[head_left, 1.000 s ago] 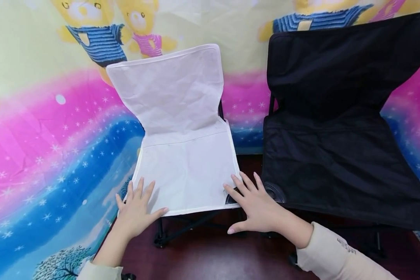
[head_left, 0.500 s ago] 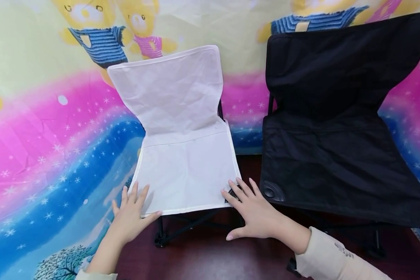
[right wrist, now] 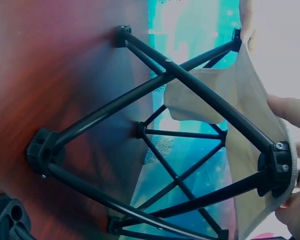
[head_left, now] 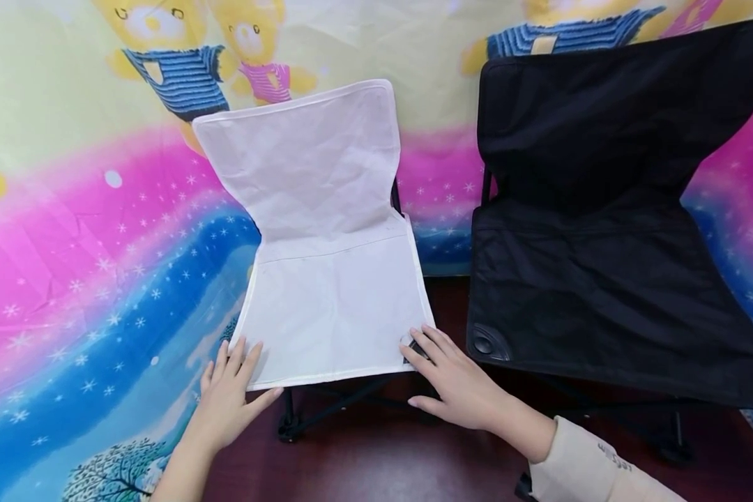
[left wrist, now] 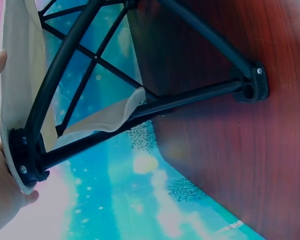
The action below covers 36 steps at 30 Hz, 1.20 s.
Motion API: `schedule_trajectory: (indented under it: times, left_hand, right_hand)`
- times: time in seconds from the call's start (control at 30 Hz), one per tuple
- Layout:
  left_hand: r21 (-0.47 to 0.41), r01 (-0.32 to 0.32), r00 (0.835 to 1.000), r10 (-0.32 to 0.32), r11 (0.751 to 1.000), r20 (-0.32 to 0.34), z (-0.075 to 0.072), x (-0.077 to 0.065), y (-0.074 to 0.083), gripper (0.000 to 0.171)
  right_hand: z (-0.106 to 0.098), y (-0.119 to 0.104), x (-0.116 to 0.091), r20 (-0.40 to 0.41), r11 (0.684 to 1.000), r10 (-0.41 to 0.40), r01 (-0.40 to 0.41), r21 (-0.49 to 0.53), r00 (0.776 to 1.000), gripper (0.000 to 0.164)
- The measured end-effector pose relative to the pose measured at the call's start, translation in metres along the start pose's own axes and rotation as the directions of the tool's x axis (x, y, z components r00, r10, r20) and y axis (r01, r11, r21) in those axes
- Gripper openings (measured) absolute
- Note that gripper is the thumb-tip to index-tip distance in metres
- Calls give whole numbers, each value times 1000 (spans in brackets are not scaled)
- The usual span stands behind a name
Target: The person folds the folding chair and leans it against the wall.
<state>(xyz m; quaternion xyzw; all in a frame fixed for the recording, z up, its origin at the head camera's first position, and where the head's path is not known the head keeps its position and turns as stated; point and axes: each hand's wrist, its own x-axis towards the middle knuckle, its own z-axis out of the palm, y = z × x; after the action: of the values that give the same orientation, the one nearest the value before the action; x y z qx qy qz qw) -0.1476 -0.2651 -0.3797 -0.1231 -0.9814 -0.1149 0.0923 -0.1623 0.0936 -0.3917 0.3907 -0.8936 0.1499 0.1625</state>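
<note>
A white folding chair point(head_left: 332, 293) stands unfolded, its seat toward me. My left hand point(head_left: 222, 401) rests on the seat's front left corner, fingers extended and thumb off to the side. At the front right corner, over a dark patch, lies my right hand point(head_left: 461, 383) with its fingers fairly straight. In the left wrist view, the hand point(left wrist: 2, 195) is at the fabric beside a black corner joint point(left wrist: 27, 155). The right wrist view shows fingers point(right wrist: 295, 217) against the cloth by another black joint point(right wrist: 277, 167) and crossed black tubes point(right wrist: 220, 110).
A black folding chair point(head_left: 590, 293) stands close on the right. Behind both hangs a printed backdrop point(head_left: 132, 160) with bears and snowflakes, running along the left side too. The floor point(head_left: 364, 460) is shiny dark red wood.
My left hand has slid slightly left and down at its corner. The right hand's fingers have drawn closer together and sit a little lower. The white chair looks unmoved.
</note>
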Motion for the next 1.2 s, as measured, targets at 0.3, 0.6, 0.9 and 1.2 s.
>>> schedule_trajectory:
  times: [0.3, 0.6, 0.9, 1.2]
  left_hand:
    - [7, -75, 989, 76, 997, -127, 8, -7, -10, 72]
    - [57, -161, 951, 171, 985, -257, 14, -9, -21, 68]
    - [75, -183, 886, 198, 980, -419, 21, -8, -32, 67]
    - [60, -183, 833, 187, 981, -521, 27, -12, -34, 63]
  right_hand:
    - [12, 0, -1, -181, 999, -46, 41, -31, 982, 61]
    - [27, 3, 2, -424, 991, -117, 75, -112, 898, 42]
    - [29, 5, 3, -576, 984, -163, 92, -151, 801, 34]
    - [24, 11, -2, -580, 979, -201, 147, -138, 789, 33]
